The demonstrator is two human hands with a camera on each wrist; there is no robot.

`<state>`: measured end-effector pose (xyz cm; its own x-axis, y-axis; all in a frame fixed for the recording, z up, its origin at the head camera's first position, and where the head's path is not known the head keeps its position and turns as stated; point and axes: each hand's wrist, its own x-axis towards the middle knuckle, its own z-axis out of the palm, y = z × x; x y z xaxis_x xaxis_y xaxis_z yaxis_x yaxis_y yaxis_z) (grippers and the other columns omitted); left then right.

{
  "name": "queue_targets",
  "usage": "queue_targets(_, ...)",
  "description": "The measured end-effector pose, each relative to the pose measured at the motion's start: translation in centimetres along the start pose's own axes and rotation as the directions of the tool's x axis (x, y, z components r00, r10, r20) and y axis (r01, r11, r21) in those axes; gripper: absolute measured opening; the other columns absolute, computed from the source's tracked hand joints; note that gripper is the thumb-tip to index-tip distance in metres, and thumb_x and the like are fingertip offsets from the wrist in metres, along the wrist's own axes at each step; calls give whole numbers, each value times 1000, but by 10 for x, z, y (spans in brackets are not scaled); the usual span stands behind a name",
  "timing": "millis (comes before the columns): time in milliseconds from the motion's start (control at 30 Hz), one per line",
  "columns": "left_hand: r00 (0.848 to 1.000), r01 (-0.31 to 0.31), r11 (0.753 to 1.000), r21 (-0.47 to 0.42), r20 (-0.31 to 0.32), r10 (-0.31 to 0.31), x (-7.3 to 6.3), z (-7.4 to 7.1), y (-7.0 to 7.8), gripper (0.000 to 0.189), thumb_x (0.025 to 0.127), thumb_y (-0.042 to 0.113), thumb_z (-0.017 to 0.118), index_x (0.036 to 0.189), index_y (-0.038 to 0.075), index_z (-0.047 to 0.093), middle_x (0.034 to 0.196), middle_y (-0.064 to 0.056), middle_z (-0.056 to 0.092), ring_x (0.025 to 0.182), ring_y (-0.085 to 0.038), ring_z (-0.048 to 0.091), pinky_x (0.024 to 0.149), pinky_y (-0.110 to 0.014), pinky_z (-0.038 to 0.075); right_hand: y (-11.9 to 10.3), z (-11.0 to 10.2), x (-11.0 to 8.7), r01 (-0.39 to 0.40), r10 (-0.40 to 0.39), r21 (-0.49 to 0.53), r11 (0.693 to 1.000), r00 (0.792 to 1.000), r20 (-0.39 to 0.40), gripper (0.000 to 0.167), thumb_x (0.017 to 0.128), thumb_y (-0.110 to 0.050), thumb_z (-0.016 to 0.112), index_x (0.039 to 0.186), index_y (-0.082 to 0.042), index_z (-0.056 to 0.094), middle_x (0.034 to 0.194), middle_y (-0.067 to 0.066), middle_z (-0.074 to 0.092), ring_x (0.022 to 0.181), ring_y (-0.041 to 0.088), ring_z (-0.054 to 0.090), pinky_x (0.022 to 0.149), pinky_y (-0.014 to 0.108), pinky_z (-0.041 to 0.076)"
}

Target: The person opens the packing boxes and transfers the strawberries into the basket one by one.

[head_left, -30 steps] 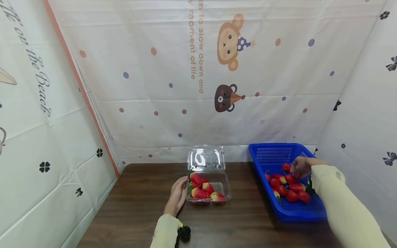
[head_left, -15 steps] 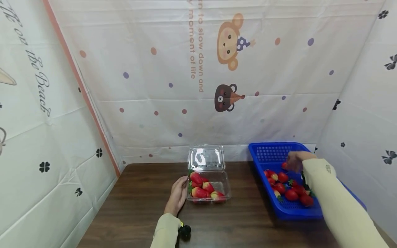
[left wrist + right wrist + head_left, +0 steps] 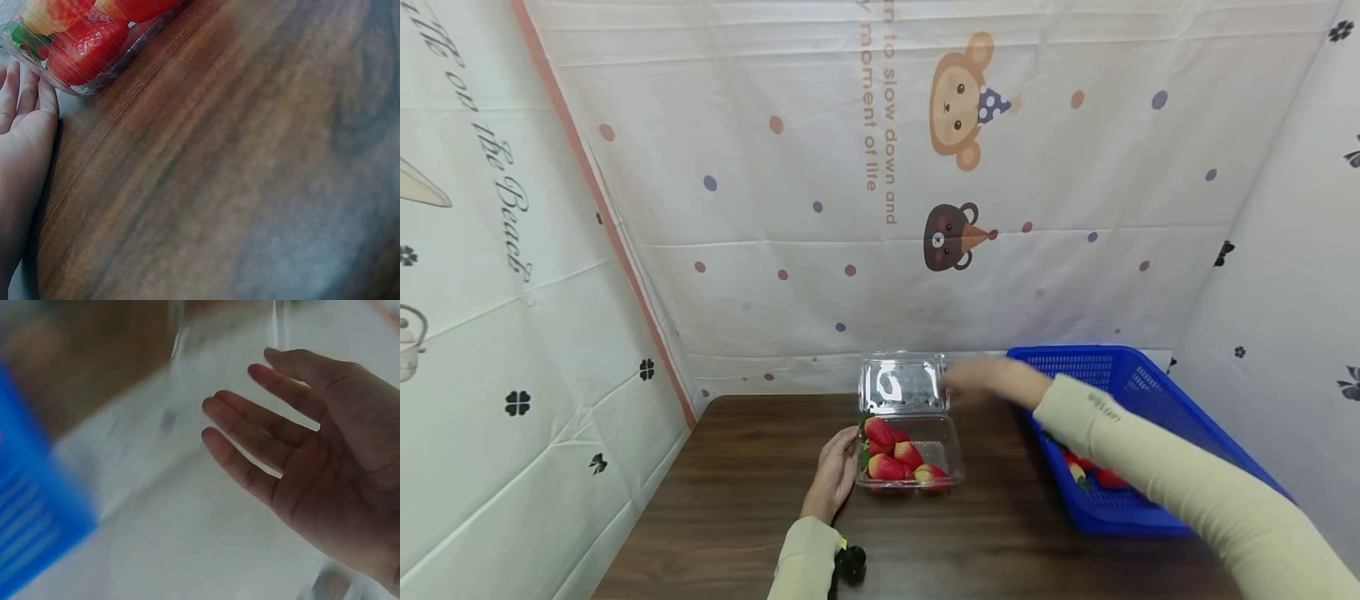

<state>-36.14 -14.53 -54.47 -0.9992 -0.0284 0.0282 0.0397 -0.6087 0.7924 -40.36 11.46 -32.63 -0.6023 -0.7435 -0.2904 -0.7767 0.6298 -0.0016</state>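
A clear plastic clamshell box (image 3: 951,442) stands on the table with its lid (image 3: 902,385) raised at the back. Several strawberries (image 3: 887,467) fill mostly its left and front part. My left hand (image 3: 835,467) rests against the box's left side; in the left wrist view its fingers (image 3: 28,94) are extended at the corner of the box. Blurred by motion, my right hand (image 3: 985,379) is in the air beside the lid's right edge. The right wrist view shows that hand (image 3: 312,437) with relaxed, spread fingers and nothing between them.
A blue plastic basket (image 3: 1180,417) stands on the right; my right sleeve (image 3: 1150,450) hides much of it. Some strawberries (image 3: 1108,478) show at its front left. A patterned cloth (image 3: 760,317) hangs behind the brown wooden table (image 3: 737,467).
My right hand has left the strawberries in the blue basket and swung left to the box's lid. Some basket strawberries shifted earlier. My left hand stays at the box.
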Motion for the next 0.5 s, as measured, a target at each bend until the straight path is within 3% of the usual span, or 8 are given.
queue_targets(133, 1000, 6, 1000, -30, -9, -7, 0, 1, 2, 26, 108, 5, 45, 100, 8, 70, 106, 2, 64, 107, -7, 60, 100, -16, 50, -50, 29, 24, 69, -61, -89, 994, 994, 93, 30, 95, -21, 72, 124, -19, 66, 116, 1, 71, 104, 17, 69, 90, 30, 59)
queue_targets(233, 1000, 22, 999, -28, -20, -22, -1, 2, 2, 23, 108, 7, 47, 101, 7, 69, 105, 1, 64, 105, -7, 60, 98, -17, 52, -72, 45, 36, 143, -124, -207, 968, 987, 100, 30, 97, -30, 70, 124, -23, 62, 118, -2, 69, 106, 12, 67, 91, 27, 58)
queue_targets(333, 999, 39, 999, -13, -31, -40, -2, 3, 2, 19, 108, 10, 48, 103, 7, 66, 105, 1, 63, 102, -8, 60, 93, -18, 54, -82, 54, 43, 177, -163, -283, 942, 984, 72, 31, 99, -36, 67, 124, -21, 57, 113, -4, 68, 103, 9, 66, 89, 25, 58)
queue_targets(500, 999, 42, 999, -7, -26, -42, -3, 3, 4, 19, 108, 10, 48, 102, 7, 66, 105, 1, 63, 102, -8, 59, 92, -18, 54, -85, 60, 48, 172, -170, -247, 953, 985, 31, 42, 98, -30, 70, 136, -26, 52, 112, -4, 66, 93, 8, 66, 88, 26, 59)
